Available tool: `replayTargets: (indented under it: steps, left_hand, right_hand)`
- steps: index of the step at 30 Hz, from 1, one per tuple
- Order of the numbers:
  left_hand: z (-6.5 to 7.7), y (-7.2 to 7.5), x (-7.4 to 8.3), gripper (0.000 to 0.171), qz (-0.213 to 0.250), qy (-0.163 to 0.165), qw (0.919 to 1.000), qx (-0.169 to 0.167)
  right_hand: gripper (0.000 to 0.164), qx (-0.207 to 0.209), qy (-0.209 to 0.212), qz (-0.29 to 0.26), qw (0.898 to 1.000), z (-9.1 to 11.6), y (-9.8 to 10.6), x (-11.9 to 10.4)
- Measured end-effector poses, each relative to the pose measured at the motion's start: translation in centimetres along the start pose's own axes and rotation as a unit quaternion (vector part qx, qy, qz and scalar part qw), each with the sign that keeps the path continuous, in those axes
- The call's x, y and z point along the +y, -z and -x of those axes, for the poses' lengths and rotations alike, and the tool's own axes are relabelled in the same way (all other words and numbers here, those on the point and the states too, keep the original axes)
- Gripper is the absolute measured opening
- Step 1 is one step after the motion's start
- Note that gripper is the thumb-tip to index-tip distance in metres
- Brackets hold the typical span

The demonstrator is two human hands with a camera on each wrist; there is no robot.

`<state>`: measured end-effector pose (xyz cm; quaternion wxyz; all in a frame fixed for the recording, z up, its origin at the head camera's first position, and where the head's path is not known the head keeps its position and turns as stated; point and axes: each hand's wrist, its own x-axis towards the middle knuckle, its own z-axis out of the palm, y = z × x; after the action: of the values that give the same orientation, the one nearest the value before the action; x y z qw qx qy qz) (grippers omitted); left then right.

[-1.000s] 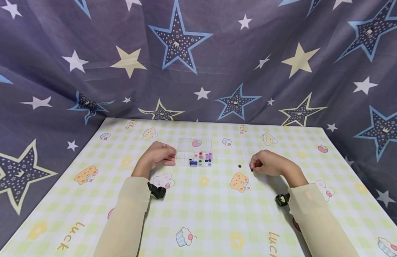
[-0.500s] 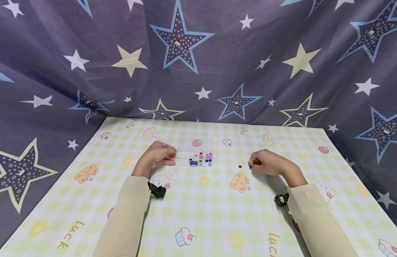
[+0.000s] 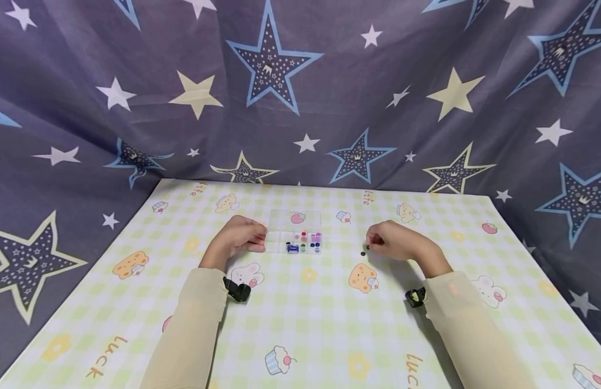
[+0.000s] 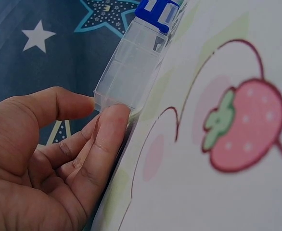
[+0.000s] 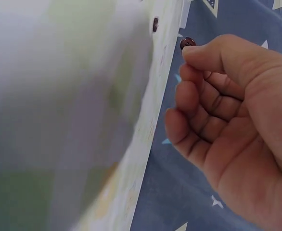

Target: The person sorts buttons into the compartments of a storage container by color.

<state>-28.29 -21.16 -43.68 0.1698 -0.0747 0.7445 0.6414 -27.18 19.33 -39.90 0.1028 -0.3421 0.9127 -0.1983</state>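
My right hand (image 3: pixel 398 240) pinches a small dark brown button (image 5: pixel 187 43) between thumb and forefinger, lifted off the table. A second brown button (image 3: pixel 362 253) lies on the cloth just left of these fingertips; the right wrist view shows it too. My left hand (image 3: pixel 239 234) grips the left end of a clear plastic compartment box (image 3: pixel 273 247), thumb on top and forefinger against its side. The box's clear lid (image 3: pixel 281 217) is folded back away from me. Red, pink, purple, green and blue small pieces sit in its right compartments, along with a blue rectangular piece (image 3: pixel 293 249).
A green-and-white checked cloth (image 3: pixel 305 308) with cartoon prints covers the table. Behind and beside the table hangs a dark curtain (image 3: pixel 329 81) with stars. The table's far edge lies beyond the box.
My right hand has moved left with the button in its fingertips, closer to the button on the cloth. My left hand and the box have stayed in place.
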Motion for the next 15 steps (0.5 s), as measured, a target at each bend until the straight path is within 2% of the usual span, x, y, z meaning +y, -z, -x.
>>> replayTargets:
  steps: [15]
  left_hand:
    - [-0.1, 0.0, -0.1, 0.034, 0.001, 0.0, 1.0, 0.002]
  right_hand:
    - [0.009, -0.012, 0.029, 0.01, 0.999, -3.3, 0.0, -3.4]
